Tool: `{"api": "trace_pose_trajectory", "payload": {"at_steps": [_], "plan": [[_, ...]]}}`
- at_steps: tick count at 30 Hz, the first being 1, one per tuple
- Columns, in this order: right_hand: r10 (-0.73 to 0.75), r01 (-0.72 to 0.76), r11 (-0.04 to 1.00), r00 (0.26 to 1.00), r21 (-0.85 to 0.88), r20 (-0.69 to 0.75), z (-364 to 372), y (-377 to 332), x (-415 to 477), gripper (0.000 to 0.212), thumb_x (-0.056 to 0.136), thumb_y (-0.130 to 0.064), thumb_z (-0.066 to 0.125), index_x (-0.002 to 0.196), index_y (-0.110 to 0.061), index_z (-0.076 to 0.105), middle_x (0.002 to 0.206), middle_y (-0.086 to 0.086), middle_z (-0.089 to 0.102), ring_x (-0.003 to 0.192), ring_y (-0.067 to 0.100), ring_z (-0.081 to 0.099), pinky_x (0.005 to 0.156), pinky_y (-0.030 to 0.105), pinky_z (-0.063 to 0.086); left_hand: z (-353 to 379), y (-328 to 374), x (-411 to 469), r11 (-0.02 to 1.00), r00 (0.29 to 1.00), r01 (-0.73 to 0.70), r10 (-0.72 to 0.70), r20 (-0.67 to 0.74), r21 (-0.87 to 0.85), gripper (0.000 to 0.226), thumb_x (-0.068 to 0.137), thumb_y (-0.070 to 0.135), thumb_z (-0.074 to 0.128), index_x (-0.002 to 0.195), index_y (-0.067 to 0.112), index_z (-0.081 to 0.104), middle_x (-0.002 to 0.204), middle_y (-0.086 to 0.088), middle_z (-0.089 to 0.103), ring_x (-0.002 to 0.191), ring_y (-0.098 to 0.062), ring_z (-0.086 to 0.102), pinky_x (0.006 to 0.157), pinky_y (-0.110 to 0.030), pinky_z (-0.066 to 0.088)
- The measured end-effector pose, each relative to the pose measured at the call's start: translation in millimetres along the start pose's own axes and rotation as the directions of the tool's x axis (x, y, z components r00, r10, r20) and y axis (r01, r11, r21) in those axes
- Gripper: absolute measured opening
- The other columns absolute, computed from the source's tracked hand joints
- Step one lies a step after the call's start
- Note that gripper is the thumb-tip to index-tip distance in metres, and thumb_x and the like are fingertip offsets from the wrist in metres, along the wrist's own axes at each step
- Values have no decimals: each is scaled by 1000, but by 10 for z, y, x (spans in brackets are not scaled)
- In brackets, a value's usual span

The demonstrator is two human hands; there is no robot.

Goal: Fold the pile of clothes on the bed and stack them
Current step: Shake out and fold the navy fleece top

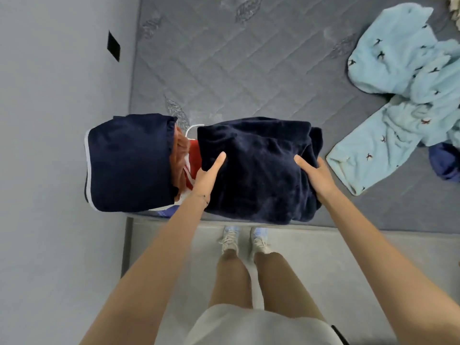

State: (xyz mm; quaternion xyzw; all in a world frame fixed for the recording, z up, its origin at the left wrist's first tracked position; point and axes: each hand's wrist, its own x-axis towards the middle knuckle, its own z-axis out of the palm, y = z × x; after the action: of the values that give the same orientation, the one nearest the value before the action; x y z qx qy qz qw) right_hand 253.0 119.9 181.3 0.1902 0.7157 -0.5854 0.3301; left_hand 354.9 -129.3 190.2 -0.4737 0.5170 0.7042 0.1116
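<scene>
A grey quilted mattress (249, 70) lies at 12 o'clock, a pale wall (49, 170) with a black patch (113, 46) at 9, and a grey floor (323, 257) at 6.

Folded navy fleece (258, 165) is just beside the navy-topped stack (127, 163).

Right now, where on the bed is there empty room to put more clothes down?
The big bare patch of mattress lies beyond the folded navy fleece, between the wall and the light blue pile. The near edge is crowded: the stack, the fleece, then the light blue pile.
</scene>
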Motion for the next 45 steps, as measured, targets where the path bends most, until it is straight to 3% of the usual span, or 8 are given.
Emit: {"api": "trace_pose_trajectory", "payload": {"at_steps": [7, 18, 22, 25, 28, 32, 38, 45], "plan": [[47, -46, 999, 993, 16, -105, -18, 725, 822, 60, 83, -50, 72, 134, -26, 53, 122, -5, 67, 106, 15, 67, 95, 39, 53, 348, -503, 1015, 993, 997, -27, 35, -62, 115, 40, 84, 54, 69, 114, 29, 60, 102, 17, 64, 104, -8, 59, 103, -29, 45], [16, -64, 971, 979, -232, -203, -19, 1578, 1566, 41, 90, -43, 65, 124, -21, 60, 115, -6, 66, 111, 19, 61, 95, 34, 46, 544, -1443, 1608, 974, 946, -94, 152, -287, 208, 41, 91, 42, 65, 121, 15, 63, 115, 5, 66, 108, -6, 58, 88, -11, 42], [46, -115, 937, 977, -331, -208, -42, 1514, 1434, 54, 88, -55, 62, 129, -20, 54, 125, 1, 63, 117, 24, 57, 99, 39, 44, 568, -1424, 1554, 947, 927, -120, 215, -308, 299, 52, 93, 38, 63, 133, 7, 53, 132, -8, 60, 124, -18, 54, 96, -13, 37], [-2, -131, 841, 969, -525, -246, -89, 1300, 1179, 85, 76, -78, 51, 137, -19, 45, 138, 6, 52, 129, 29, 47, 105, 50, 40, 576, -1284, 1388, 898, 910, -169, 300, -287, 406, 72, 93, 32, 64, 147, -1, 30, 148, -18, 40, 139, -28, 37, 115, -29, 28], [-64, -104, 715, 975, -692, -212, -129, 1039, 799, 87, 85, -77, 44, 154, -29, 21, 158, 4, 27, 144, 29, 24, 115, 53, 26, 638, -1021, 1101, 734, 866, -269, 468, -176, 624, 80, 96, 32, 60, 153, 0, 15, 158, -22, 18, 148, -32, 16, 119, -30, 10], [-124, -38, 566, 984, -823, -130, -143, 688, 229, 82, 89, -73, 41, 155, -32, 17, 161, 3, 20, 147, 28, 17, 117, 51, 22, 702, -564, 686, 394, 804, -378, 589, 85, 838, 66, 98, 41, 52, 153, 12, 28, 158, -22, 22, 146, -37, 19, 117, -49, 18], [-246, -25, 499, 954, -866, -169, -344, 114, -662, 75, 91, -66, 44, 154, -31, 22, 161, 5, 20, 148, 27, 14, 116, 47, 21, 953, -145, -218, -46, 705, -534, 526, 475, 844, 62, 101, 46, 42, 155, 22, 23, 162, -13, 17, 148, -34, 16, 119, -53, 9], [-313, -61, 378, 931, -924, -190, -824, -166, -1244, 75, 93, -61, 45, 155, -30, 18, 163, 6, 14, 150, 30, 7, 119, 49, 14, 1381, 84, -931, -297, 628, -562, 453, 632, 772, 65, 99, 58, 24, 155, 26, 20, 162, -8, 17, 150, -32, 10, 119, -54, 2]]}}
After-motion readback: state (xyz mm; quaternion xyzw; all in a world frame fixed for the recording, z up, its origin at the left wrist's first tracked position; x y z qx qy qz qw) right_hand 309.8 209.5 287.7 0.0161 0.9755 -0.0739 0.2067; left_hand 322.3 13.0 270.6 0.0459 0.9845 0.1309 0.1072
